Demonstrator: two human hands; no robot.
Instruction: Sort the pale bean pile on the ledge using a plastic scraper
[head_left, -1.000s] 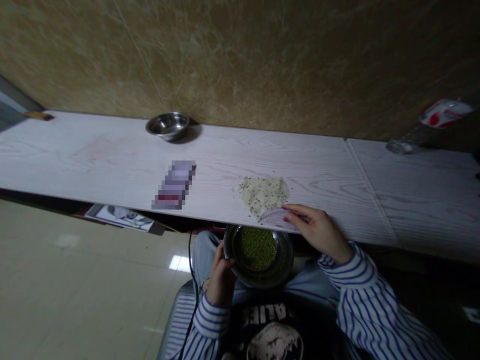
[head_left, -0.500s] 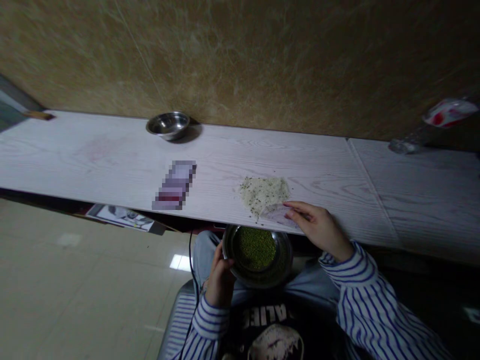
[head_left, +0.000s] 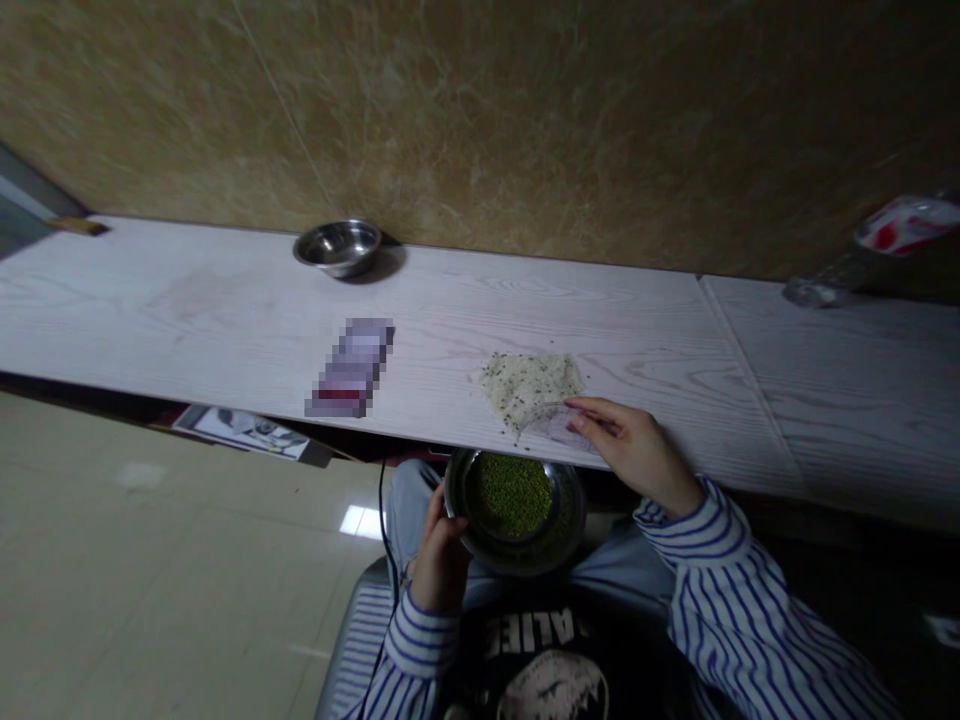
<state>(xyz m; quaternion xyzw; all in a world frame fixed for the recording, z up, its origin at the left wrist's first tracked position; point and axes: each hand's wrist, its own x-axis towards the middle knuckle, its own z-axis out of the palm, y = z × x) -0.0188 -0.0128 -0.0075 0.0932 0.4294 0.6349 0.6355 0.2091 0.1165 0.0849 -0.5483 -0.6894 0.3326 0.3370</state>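
Observation:
My left hand (head_left: pixel 441 560) grips the rim of a metal bowl (head_left: pixel 564 520) at its left side, thumb on the inside edge. Green mung beans (head_left: pixel 514 495) cover the bottom of this bowl, which sits over my lap just below the table edge. My right hand (head_left: pixel 626 445) pinches a thin, clear plastic lid-like piece (head_left: pixel 551 425) with a curved edge. That piece rests low at the near side of a spread pile of white rice (head_left: pixel 531 385) dotted with dark green beans. Part of the pile shows through the plastic.
A second metal bowl (head_left: pixel 339 250) stands by the wall on the whitish table (head_left: pixel 202 330). A blurred-out phone-like object (head_left: pixel 351 368) lies left of the rice. At the far right is a clear bottle (head_left: pixel 862 255) with a red label. A cable (head_left: pixel 386 520) hangs beside my left leg.
The view has shifted very slightly. My right hand and the clear plastic piece stay at the near edge of the rice, almost unmoved; my left hand keeps its hold on the bowl.

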